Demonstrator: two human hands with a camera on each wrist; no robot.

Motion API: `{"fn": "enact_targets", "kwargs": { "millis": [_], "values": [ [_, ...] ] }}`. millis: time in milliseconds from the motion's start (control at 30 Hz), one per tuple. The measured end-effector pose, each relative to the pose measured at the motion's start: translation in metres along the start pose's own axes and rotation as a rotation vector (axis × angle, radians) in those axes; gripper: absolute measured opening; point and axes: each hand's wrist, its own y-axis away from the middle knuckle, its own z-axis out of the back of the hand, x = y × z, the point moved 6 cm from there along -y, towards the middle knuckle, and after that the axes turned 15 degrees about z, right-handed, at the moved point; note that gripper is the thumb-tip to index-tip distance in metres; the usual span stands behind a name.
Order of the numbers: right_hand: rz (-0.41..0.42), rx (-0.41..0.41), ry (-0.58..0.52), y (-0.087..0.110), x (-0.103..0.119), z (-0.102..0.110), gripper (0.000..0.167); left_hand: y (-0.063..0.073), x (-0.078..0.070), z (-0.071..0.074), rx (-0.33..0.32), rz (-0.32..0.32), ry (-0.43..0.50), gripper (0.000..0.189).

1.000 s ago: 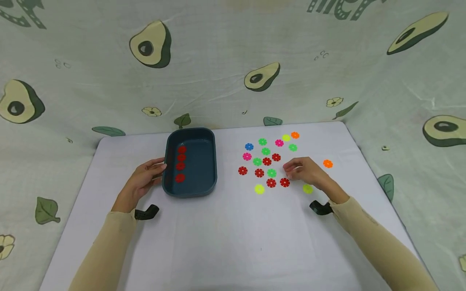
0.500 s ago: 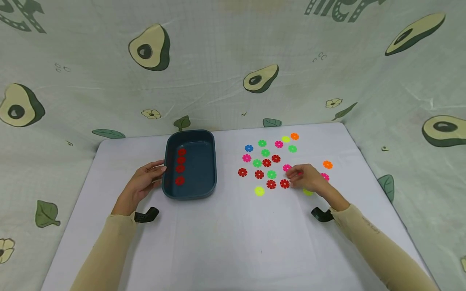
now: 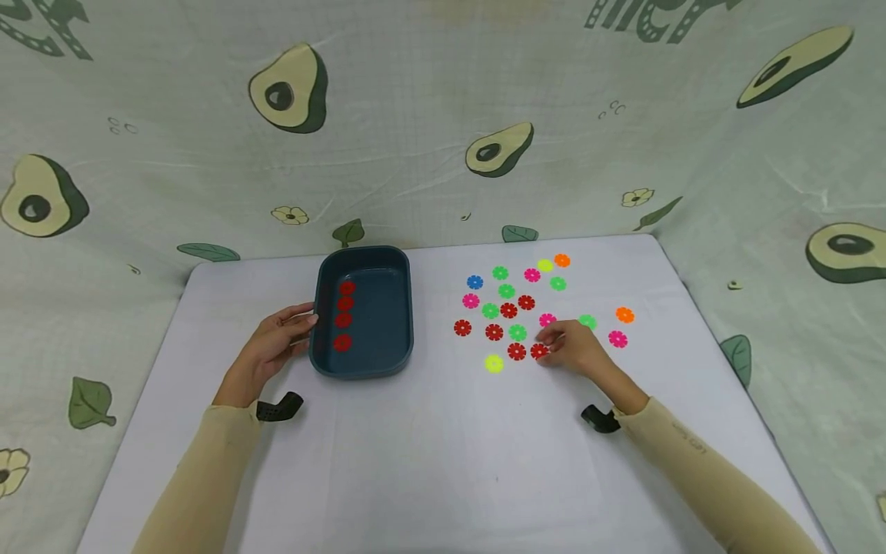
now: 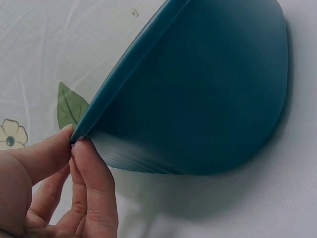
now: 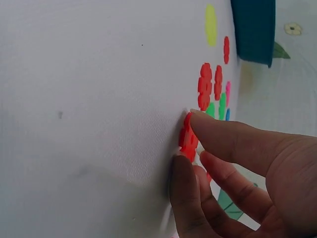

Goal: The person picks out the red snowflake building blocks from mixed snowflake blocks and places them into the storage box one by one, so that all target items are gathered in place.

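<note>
On the left of the head view my left hand (image 3: 268, 350) pinches the near-left rim of a dark teal tray (image 3: 379, 331) between thumb and fingers. In the left wrist view the thumb and forefinger meet on the rim of the tray (image 4: 198, 94). Several red notched discs lie in a column inside it. To the right, my right hand (image 3: 580, 352) is low over the table, with thumb and forefinger on opposite edges of a red notched disc (image 3: 537, 351). The right wrist view shows this red disc (image 5: 187, 138) between the two fingertips, close to the cloth.
Around the right hand lie more flat notched discs: red (image 3: 516, 352), green (image 3: 517, 332), pink (image 3: 618, 338), yellow (image 3: 494, 363), orange (image 3: 625, 315) and blue (image 3: 474, 282). A white cloth (image 3: 443, 454) covers the table. An avocado-print cloth (image 3: 401, 92) hangs behind and beside it.
My right hand has shifted slightly left and its fingertips have come onto the red disc. Pink and green discs behind the hand have come into view. The left hand stays on the rim.
</note>
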Motion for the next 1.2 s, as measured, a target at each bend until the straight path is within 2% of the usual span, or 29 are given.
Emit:
{"fn": "enact_targets", "kwargs": {
  "millis": [267, 733, 933, 1200],
  "values": [
    [-0.008, 0.001, 0.049, -0.001, 0.004, -0.004, 0.026, 0.000, 0.000, 0.001, 0.009, 0.000, 0.007, 0.042],
    [0.041, 0.003, -0.013, -0.003, 0.002, 0.003, 0.016, -0.002, 0.001, 0.002, -0.002, 0.018, 0.015, 0.050],
    [0.047, 0.014, -0.027, -0.004, 0.000, 0.006, 0.014, -0.005, 0.000, 0.003, -0.008, 0.021, 0.000, 0.058],
    [0.102, -0.020, -0.065, -0.009, 0.012, 0.017, 0.013, -0.004, 0.001, 0.003, -0.007, 0.029, 0.015, 0.059]
  ]
}}
